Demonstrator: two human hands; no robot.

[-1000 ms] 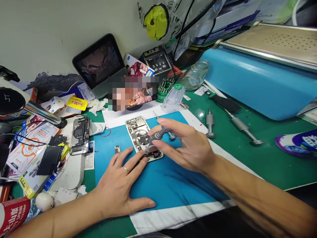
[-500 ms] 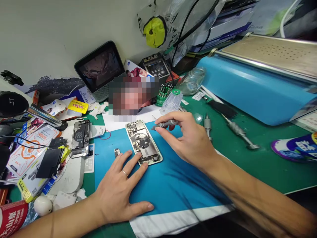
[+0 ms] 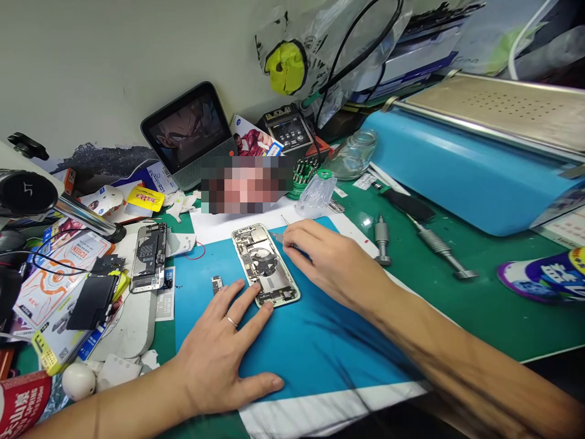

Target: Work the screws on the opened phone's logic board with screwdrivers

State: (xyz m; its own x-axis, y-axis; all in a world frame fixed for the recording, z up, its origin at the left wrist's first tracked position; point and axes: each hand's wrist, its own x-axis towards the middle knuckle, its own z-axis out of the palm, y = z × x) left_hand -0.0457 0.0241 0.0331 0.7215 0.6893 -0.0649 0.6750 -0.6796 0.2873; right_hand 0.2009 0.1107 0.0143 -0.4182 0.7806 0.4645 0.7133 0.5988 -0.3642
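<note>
An opened phone body [image 3: 269, 274] lies on the blue mat [image 3: 315, 353], its inner parts exposed. My left hand [image 3: 228, 347] rests flat with spread fingers; two fingertips touch the phone's lower end. Beside those fingers sits a small metal part [image 3: 217, 282]. Pinched in my right hand [image 3: 329, 259] is a slim grey screwdriver [image 3: 276, 236], mostly hidden by the fingers. Its tip is at the phone's upper right edge; whether it touches is too small to tell.
A second phone assembly [image 3: 148, 256] and boxes [image 3: 64, 262] crowd the left. Toward the back stand a screen device [image 3: 189, 128], a bit holder [image 3: 304, 177] and a glass jar [image 3: 351, 155]. Another grey screwdriver [image 3: 382, 238] and a blue machine [image 3: 457, 177] are on the right.
My right hand has turned over and moved slightly left, so the screwdriver's handle is now hidden behind the fingers. My left hand and the phone stay in place.
</note>
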